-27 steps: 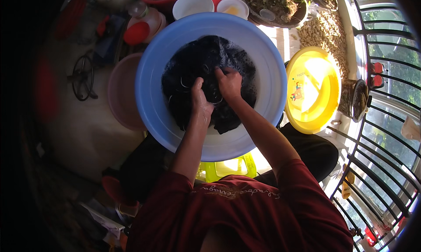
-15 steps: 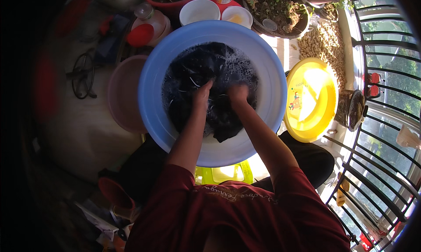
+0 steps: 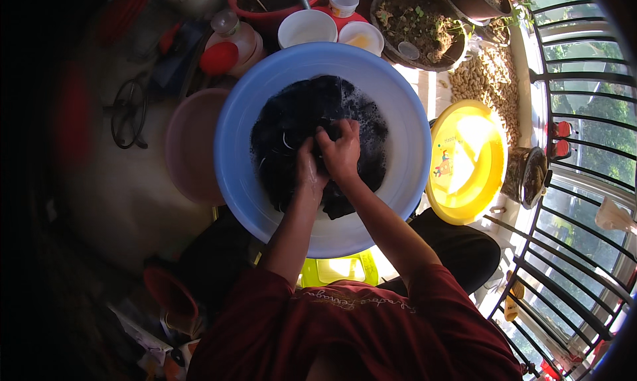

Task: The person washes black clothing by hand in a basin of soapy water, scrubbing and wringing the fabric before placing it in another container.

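Note:
A large blue basin (image 3: pixel 232 149) sits in front of me with dark wet cloth (image 3: pixel 302 102) in soapy water. White foam shows along the cloth's right side, and a thin pale cord lies on it. My left hand (image 3: pixel 310 165) is closed on a fold of the dark cloth near the basin's middle. Right beside it, my right hand (image 3: pixel 341 152) has its fingers curled round a bunch of the same cloth. The two hands are close together, almost touching. Some of the left fingers are hidden by the cloth and the right hand.
A yellow basin (image 3: pixel 434 198) stands to the right, next to a barred window. A pinkish basin (image 3: pixel 189 149) is partly under the blue one's left side. Beyond are white bowls (image 3: pixel 307 29), a red-capped bottle (image 3: pixel 245 46) and a planter (image 3: pixel 424 22). Peanut-like pods (image 3: pixel 484 79) lie far right.
My right hand has moved left from the foamy side and come up beside the left hand, now gripping a bunch of cloth. The left hand has turned inward.

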`<state>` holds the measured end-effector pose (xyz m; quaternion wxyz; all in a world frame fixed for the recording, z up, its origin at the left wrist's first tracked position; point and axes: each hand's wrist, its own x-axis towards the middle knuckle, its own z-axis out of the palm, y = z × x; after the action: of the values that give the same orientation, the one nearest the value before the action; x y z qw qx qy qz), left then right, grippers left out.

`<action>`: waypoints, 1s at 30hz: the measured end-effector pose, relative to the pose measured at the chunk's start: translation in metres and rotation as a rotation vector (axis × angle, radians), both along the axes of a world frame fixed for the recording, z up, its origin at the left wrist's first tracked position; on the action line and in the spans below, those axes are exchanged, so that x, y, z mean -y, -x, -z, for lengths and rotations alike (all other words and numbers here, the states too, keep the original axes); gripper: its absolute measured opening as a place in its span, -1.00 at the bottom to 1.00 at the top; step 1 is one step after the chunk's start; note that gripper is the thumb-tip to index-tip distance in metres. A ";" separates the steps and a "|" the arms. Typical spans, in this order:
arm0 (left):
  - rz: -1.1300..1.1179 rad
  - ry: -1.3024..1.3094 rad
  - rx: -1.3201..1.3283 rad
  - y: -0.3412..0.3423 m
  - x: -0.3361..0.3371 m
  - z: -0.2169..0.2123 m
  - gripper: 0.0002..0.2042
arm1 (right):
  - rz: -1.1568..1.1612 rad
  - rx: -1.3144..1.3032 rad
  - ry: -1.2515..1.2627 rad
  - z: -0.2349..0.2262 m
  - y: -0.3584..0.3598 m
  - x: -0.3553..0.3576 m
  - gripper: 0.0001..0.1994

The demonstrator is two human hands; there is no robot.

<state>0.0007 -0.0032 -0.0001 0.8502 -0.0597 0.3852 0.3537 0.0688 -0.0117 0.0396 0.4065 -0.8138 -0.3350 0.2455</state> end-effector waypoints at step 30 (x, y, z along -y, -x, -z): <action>0.121 0.031 0.061 0.003 -0.016 -0.055 -0.64 | -0.495 0.055 -0.030 -0.063 0.000 0.056 -0.55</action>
<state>-0.0027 0.0133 0.0550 0.8804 -0.0602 0.3677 0.2935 0.0690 -0.0680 0.1023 0.3368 -0.7070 -0.5388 0.3104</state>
